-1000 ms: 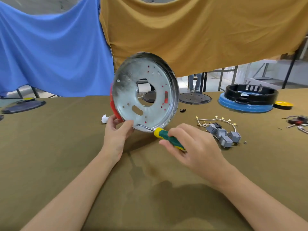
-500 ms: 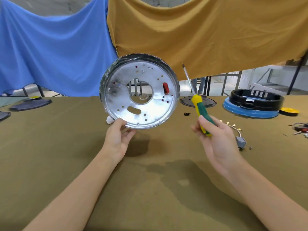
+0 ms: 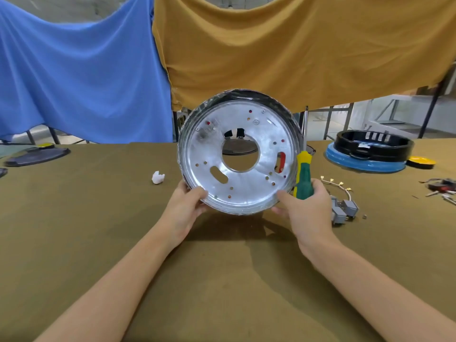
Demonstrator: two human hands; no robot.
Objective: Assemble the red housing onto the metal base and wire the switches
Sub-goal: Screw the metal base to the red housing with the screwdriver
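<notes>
Both hands hold the round silver metal base [image 3: 243, 161] upright at centre frame, the left hand [image 3: 183, 208] grasping its lower rim, the right hand [image 3: 307, 208] also clenching the green-and-yellow screwdriver [image 3: 303, 177]. Red housing shows through the slot (seemingly mounted); the grey switches [image 3: 344, 211] at right lie unwired.

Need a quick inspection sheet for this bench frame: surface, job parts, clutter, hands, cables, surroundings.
Surface: olive cloth-covered table, dark patches near centre.
Job's things: metal base held upright off the table, red showing through its slot; grey switches on the table at right.
Clutter: white scrap; black ring on blue disc; yellow cap; dark plate.
Hands: left hand grips the base's lower rim; right hand steadies the rim and holds the screwdriver.
Cables: white wires with gold terminals by the switches.
Surroundings: blue and mustard drapes behind.
</notes>
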